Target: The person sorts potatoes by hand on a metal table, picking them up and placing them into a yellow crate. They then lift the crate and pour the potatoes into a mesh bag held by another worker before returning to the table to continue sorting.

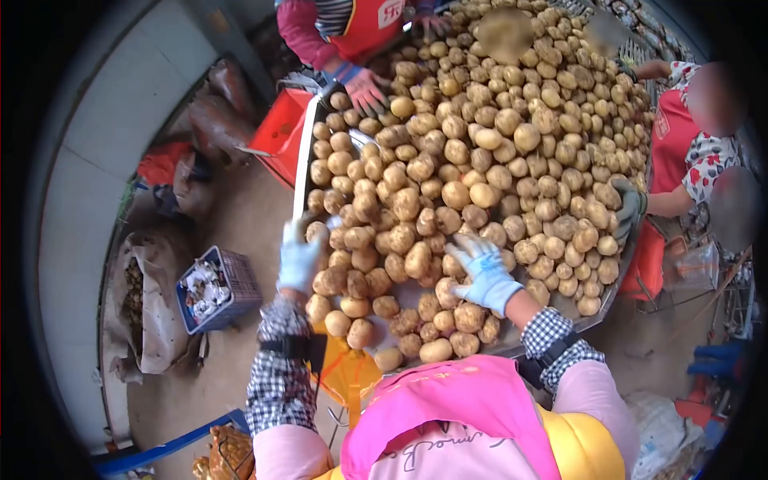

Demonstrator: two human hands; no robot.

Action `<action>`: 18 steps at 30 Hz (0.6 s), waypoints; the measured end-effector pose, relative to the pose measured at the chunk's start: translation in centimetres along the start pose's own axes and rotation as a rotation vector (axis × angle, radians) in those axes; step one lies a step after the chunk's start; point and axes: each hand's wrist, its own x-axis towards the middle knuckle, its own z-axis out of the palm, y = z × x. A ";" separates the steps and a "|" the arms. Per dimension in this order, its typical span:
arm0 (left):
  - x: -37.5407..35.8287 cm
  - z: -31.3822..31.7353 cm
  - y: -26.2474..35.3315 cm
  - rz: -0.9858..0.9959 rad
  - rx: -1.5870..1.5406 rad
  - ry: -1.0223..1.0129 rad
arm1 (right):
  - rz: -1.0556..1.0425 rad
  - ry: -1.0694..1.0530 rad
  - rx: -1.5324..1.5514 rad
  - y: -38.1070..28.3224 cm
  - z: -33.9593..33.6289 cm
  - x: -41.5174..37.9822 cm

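Observation:
A large heap of potatoes [488,152] covers a metal table [596,316]. My left hand [298,258], in a pale blue glove, is at the table's left edge, its fingers around a potato [317,233]. My right hand [488,276], in a similar glove, lies on potatoes near the front of the heap with its fingers spread. Beside it is a potato [446,293] near the thumb. Some bare metal shows between the potatoes in front of me. An orange-yellow bag [346,370] hangs below the near left edge.
Across the heap, a co-worker's pink-gloved hand [366,90] rests at the left edge. Another co-worker's gloved hand [630,210] touches potatoes at the right. A blue crate [232,298], an open sack [164,300] and a red container [282,132] stand at the left.

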 end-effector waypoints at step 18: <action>-26.6 2.1 -4.6 -0.319 0.262 0.132 | -0.292 -0.504 -0.376 -5.6 2.6 -4.8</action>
